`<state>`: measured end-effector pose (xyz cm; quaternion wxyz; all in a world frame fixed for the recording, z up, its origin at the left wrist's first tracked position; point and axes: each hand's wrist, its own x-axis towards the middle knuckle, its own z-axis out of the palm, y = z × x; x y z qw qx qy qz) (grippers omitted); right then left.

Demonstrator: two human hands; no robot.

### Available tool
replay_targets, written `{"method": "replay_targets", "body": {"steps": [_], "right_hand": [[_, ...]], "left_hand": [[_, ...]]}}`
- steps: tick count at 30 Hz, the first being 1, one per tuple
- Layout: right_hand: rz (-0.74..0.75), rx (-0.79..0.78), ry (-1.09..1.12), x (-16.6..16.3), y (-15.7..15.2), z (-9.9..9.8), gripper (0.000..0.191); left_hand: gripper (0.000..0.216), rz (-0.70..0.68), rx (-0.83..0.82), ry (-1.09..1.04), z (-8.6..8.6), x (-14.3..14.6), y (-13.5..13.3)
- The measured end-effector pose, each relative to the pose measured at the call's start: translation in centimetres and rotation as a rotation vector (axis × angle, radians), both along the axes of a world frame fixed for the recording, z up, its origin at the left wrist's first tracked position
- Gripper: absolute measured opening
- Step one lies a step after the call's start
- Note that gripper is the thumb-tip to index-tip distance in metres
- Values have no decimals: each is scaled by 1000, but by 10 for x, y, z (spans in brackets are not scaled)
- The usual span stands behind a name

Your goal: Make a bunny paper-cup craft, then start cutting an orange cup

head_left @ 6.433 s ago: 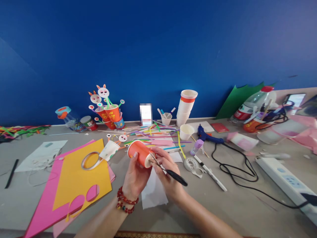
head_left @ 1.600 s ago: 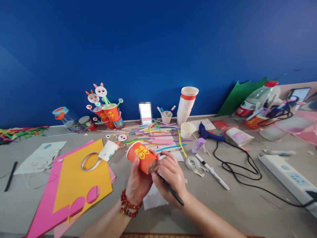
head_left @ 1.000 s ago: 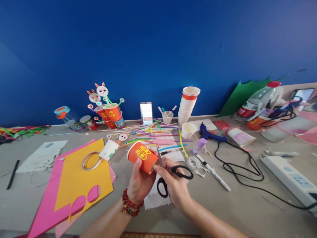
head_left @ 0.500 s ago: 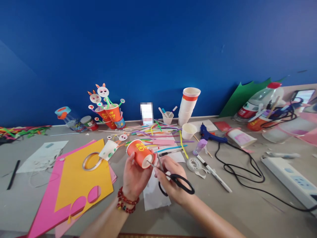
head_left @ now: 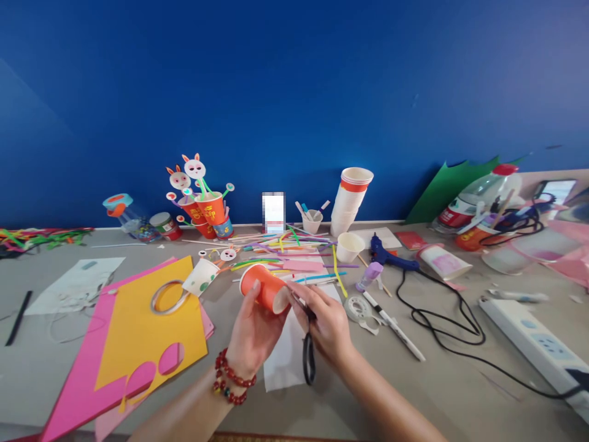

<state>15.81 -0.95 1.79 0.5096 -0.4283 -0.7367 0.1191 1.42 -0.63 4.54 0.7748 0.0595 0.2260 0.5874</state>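
My left hand (head_left: 257, 322) is wrapped around an orange paper cup (head_left: 264, 287), which lies tilted with its pale base turned toward the right. In my right hand (head_left: 329, 319) are black-handled scissors (head_left: 310, 356), their handle loops hanging below the palm. The blades are mostly hidden by my fingers, close to the base of the cup; I cannot tell whether they touch it. A white sheet of paper (head_left: 285, 362) lies beneath both hands. Behind the cup, several colourful pipe cleaners and straws (head_left: 294, 248) are scattered.
At left lie yellow card (head_left: 151, 331), a tape roll (head_left: 168, 297) and a decorated white cup (head_left: 201, 277). Finished-looking orange cups with rabbit heads (head_left: 211, 212) stand behind. A stack of cups (head_left: 350, 199), blue glue gun (head_left: 391, 255), marker (head_left: 396, 325) and power strip (head_left: 538, 344) are at right.
The scissors have turned in my right hand, so the handle loops now hang downward, and that hand's grip has shifted. The orange cup has rolled, its yellow print no longer facing me.
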Motion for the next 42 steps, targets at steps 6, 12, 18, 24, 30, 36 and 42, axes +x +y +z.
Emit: {"method": "replay_targets", "body": {"steps": [6, 12, 18, 24, 30, 36, 42], "right_hand": [[-51, -41, -71, 0, -2, 5, 17], [-46, -91, -191, -1, -1, 10, 13], [-99, -41, -312, -1, 0, 8, 8], [-105, -35, -314, -1, 0, 5, 8], [22, -145, -239, 3, 6, 7, 11], [42, -169, -290, 4, 7, 8, 13], [-11, -31, -401, 3, 7, 5, 13]], "left_hand": [[25, -44, 35, 59, -13, 4, 1], [23, -40, 1, 58, -24, 4, 1], [29, -57, -40, 117, -23, 7, -2], [36, -97, -13, 153, -21, 8, -4], [31, -103, -27, 116, -25, 3, 0], [31, -90, -80, 137, -25, 1, 3], [37, -132, -105, 171, -31, 0, 4]]}}
